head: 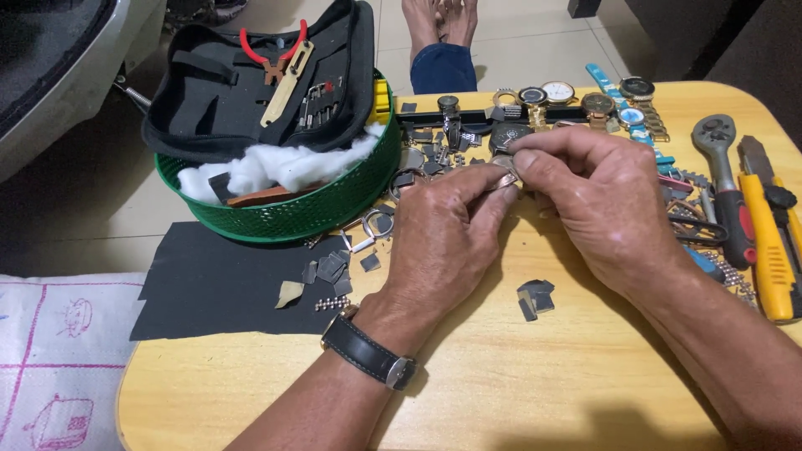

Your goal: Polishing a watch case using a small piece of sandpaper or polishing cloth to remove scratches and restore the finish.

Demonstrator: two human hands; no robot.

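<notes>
My left hand (443, 234) and my right hand (597, 196) meet over the middle of a yellow wooden table (468, 392). Together their fingertips pinch a small metal watch part (506, 169), mostly hidden by the fingers. A black-strapped wristwatch (368, 351) sits on my left wrist. Just beyond the fingers lie several watches (576, 98) in a row and a heap of small dark metal pieces (430, 154). A few loose dark pieces (535, 298) lie under my right hand.
A green mesh basket (317, 209) at the left holds cotton wool (276, 167) and an open black tool pouch (259, 75) with red pliers. A black sheet (217, 284) covers the table's left. A ratchet (725, 179) and yellow cutter (769, 250) lie right. Bare feet (439, 25) rest beyond.
</notes>
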